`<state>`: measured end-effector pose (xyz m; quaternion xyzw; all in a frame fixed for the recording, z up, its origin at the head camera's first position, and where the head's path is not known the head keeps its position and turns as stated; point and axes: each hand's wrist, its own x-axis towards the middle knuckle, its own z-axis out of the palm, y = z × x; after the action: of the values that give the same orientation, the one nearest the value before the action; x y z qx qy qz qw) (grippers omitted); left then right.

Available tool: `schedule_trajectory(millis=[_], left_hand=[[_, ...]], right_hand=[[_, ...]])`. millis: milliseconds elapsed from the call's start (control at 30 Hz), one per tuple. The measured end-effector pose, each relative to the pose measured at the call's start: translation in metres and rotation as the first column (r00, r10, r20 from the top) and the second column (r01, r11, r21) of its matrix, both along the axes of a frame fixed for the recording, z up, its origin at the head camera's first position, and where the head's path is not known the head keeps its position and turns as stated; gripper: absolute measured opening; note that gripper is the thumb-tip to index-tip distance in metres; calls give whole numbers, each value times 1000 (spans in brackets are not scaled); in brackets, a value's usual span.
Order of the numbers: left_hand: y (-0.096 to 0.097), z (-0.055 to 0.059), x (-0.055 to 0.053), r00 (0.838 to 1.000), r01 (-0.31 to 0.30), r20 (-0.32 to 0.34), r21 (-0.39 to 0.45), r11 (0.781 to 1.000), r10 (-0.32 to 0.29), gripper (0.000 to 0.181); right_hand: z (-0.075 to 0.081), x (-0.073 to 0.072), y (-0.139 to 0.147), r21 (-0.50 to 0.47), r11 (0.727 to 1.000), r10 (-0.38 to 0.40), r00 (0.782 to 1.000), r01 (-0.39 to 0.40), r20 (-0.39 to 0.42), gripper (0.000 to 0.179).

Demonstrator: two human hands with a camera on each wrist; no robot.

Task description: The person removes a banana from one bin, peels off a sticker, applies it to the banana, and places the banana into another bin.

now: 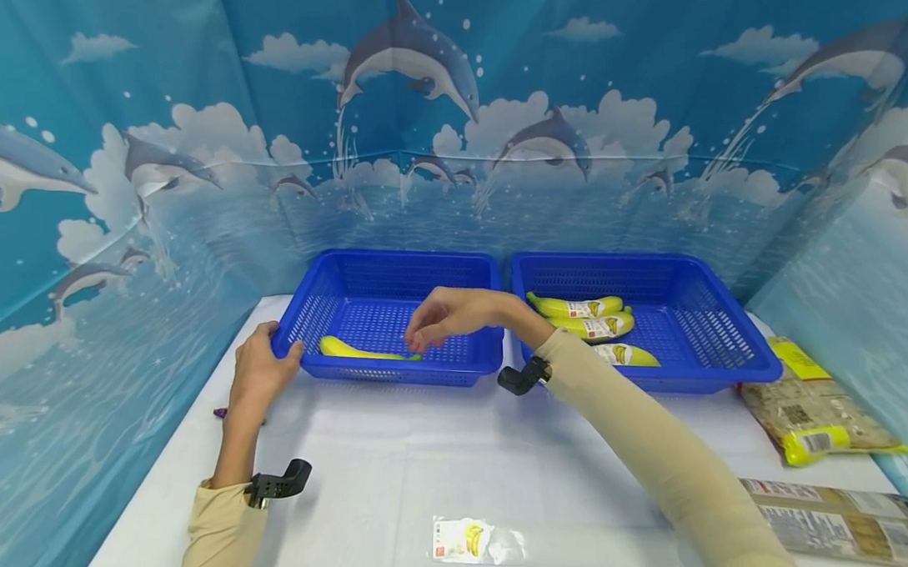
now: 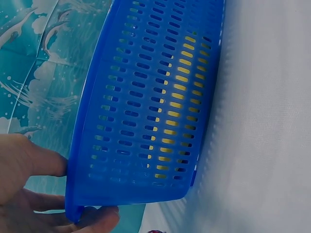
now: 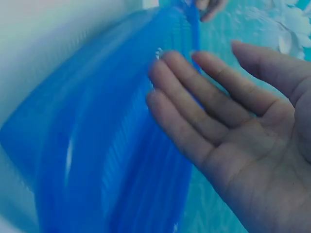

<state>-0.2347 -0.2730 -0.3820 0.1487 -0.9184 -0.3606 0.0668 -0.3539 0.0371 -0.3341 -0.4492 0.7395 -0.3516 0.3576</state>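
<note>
My left hand [image 1: 260,369] grips the near-left corner of the left blue basket [image 1: 404,373]. In the left wrist view, the thumb and fingers of that hand [image 2: 29,189] are on either side of the rim [image 2: 77,165]. A single yellow banana [image 1: 359,351] with a green tip lies inside along the near wall, and its yellow shows through the slots. Over the basket's right half hovers my right hand [image 1: 455,313], close to the green tip. From the right wrist view, its palm and loosely bent fingers [image 3: 189,111] hold nothing.
A second blue basket [image 1: 716,378] stands to the right with several labelled bananas [image 1: 591,325]. Farther right lie a yellow-labelled bag [image 1: 811,404] and a brown package [image 1: 838,520]. A clear wrapper with a banana label [image 1: 463,540] lies flat at the front. Dolphin-print curtains enclose the table.
</note>
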Motion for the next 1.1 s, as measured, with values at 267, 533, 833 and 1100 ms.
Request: schedule_trajectory(millis=[267,533,833,1100], left_hand=[[-2,0,-2,1000,2,23,9,1000,-2,75],[-4,-2,-4,1000,8,12,22,1000,-8,79],[-5,-3,-5,1000,22,11,13,1000,-22,80],[-5,-3,-4,1000,21,23,12,1000,-21,80]], right_hand=[[-21,12,-50,53,993,-110,992,107,67,54],[-31,20,-92,106,977,-195,978,186,78,62],[-41,14,-101,208,945,-292,935,251,202,78],[-47,-20,-72,187,929,-366,875,320,318,68]])
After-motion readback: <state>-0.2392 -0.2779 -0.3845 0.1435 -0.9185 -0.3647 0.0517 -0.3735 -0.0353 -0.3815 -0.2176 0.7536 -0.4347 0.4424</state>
